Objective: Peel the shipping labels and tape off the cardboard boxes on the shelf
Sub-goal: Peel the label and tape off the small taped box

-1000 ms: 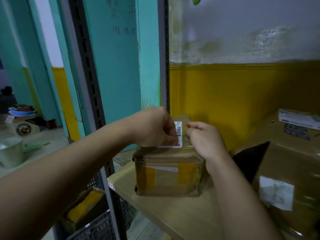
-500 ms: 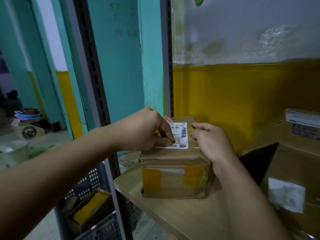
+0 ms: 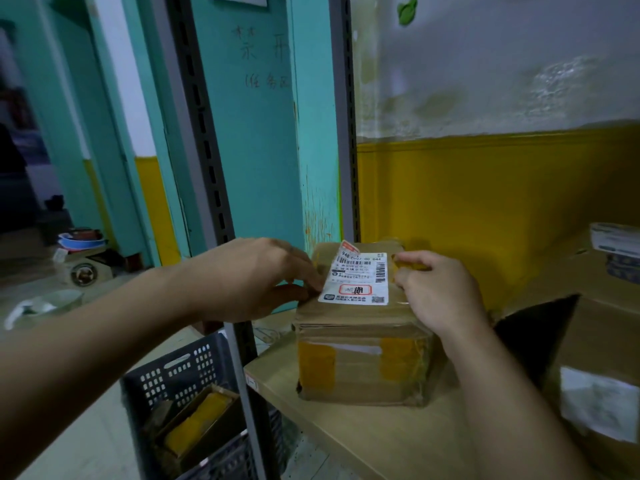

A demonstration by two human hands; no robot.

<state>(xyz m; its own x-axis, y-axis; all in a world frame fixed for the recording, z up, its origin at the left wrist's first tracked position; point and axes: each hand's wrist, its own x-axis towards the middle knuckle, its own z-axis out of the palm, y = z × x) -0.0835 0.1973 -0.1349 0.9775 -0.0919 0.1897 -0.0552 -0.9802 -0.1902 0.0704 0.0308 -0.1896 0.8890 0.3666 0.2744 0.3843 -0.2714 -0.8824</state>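
Label (image 3: 356, 279) runs front-to-back atop box (image 3: 363, 365), at shelf (image 3: 363, 441) left edge. Left grip (image 3: 256, 278) pinches label's left edge, so it's nearest; right grip (image 3: 440, 292) curls on box top-right. Prob peel L→R.

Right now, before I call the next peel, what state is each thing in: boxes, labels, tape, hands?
small box, closed, upright on the shelf.
shipping label, stuck flat on top, far left corner lifted.
yellow tape, on the front face, unpeeled.
left hand, pinching the label's left edge.
right hand, fingers curled on the box top, right of the label.
large box, at right, white sticker on.
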